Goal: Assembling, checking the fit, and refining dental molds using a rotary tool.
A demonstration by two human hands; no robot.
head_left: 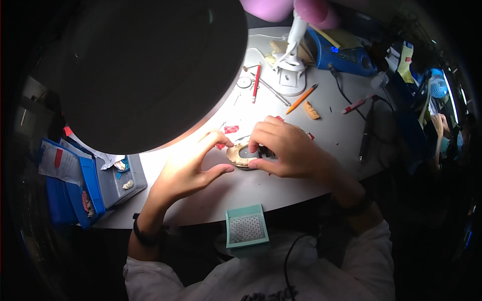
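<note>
A cream horseshoe-shaped dental cast (235,156) sits low over the bright table, between my two hands. My left hand (188,165) is open at its left side, thumb and forefinger spread apart around its edge. My right hand (287,149) is closed at the cast's right side, with thumb and forefinger tips on it. Something dark shows beneath the right palm, mostly hidden. Small red pieces (231,129) lie just beyond the cast. A tan dental piece with teeth (311,110) rests farther right.
A large dark disc (150,70) blocks the upper left. Behind the hands lie a red pencil (256,83), an orange pencil (301,99) and a white stand (288,78). Blue and grey bins (118,180) stand left; a teal tray (247,244) juts from the near edge. A corded handpiece (367,133) lies right.
</note>
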